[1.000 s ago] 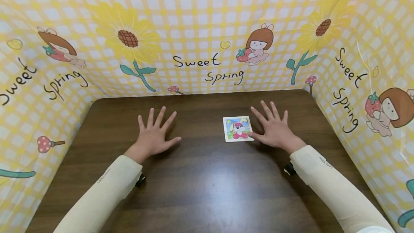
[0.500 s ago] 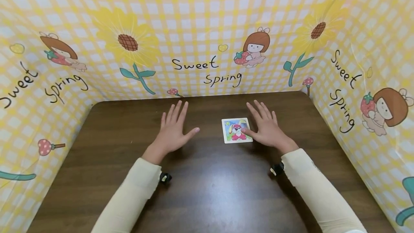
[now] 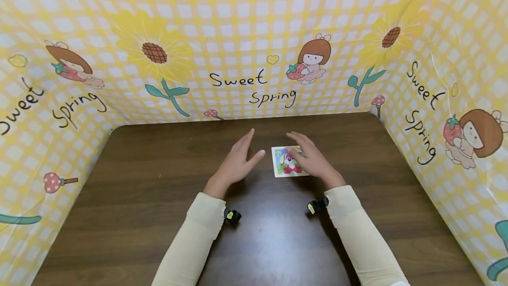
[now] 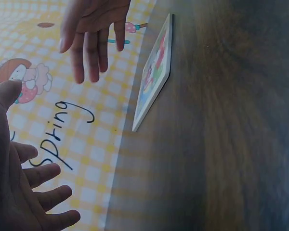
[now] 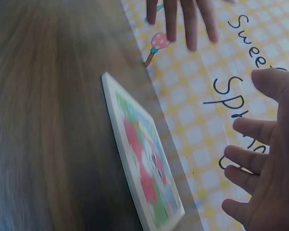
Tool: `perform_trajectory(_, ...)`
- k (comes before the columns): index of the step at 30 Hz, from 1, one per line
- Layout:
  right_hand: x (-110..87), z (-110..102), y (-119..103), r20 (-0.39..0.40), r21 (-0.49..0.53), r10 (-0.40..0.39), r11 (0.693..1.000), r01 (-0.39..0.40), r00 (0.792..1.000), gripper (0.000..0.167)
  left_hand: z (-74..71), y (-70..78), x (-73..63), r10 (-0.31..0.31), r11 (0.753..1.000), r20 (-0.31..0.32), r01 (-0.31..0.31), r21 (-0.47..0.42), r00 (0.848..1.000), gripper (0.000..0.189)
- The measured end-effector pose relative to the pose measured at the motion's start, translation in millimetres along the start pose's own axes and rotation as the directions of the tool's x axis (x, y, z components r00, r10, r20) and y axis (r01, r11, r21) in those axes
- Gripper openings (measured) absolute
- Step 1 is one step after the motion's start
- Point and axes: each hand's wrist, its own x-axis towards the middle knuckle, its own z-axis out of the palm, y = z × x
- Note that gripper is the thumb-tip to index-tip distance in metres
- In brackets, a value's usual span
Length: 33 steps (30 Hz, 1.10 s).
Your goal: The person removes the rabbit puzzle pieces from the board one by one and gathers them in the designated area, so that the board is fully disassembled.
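Observation:
A square picture board (image 3: 289, 169) with a pink long-eared cartoon animal and a pale border lies flat on the brown wooden table (image 3: 131, 215). Both hands hover over the table with palms turned toward each other. My right hand (image 3: 315, 162) overlaps the board's upper right part in the head view, its thumb across the picture. Left of the board is my left hand (image 3: 235, 162), thumb apart from the other fingers. The left wrist view shows the board (image 4: 154, 72) beyond the left fingers (image 4: 53, 198). Neither hand grips anything; in the right wrist view the board (image 5: 144, 159) stays untouched.
A yellow-and-white checked cloth (image 3: 238, 35) with flowers, cartoon figures and "Sweet Spring" lettering stands as walls behind the table and on both sides. A black device (image 3: 232, 216) sits at the left wrist, another black device (image 3: 317, 206) at the right.
Both hands have moved inward, the left one farther to the right. Their spread fingers have drawn together, and the palms have turned from facing down to facing each other. The board stays in place.

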Motion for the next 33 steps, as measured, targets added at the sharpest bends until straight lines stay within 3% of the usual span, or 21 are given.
perform_trajectory(6, 8.9, 9, -7, -0.016, 0.038, 0.013, 0.999, -0.012, 1.000, 0.056, 12.0, -2.6, 9.5, -0.015, 0.999, 0.041, 0.014, 0.030, 0.999, 0.082)
perform_trajectory(11, 15.7, 17, -8, -0.049, 0.047, 0.031, 0.998, -0.029, 0.998, 0.057, 20.3, -3.0, 18.2, 0.008, 0.998, 0.074, -0.012, 0.066, 0.997, 0.076)
perform_trajectory(18, 20.2, 25, 0, -0.024, 0.004, 0.036, 0.999, -0.036, 0.999, 0.054, 31.3, 0.8, 29.1, 0.025, 0.995, 0.090, -0.034, 0.098, 0.996, 0.076)
perform_trajectory(27, 15.9, 31, 14, -0.033, -0.055, 0.050, 0.997, -0.052, 0.998, 0.051, 52.4, 1.2, 34.7, 0.025, 0.998, 0.132, -0.032, 0.051, 0.991, 0.081)
perform_trajectory(33, 16.2, 34, 18, -0.031, -0.056, 0.065, 0.996, -0.067, 0.997, 0.049, 58.4, -4.2, 37.2, 0.005, 0.998, 0.158, -0.015, 0.059, 0.987, 0.082)
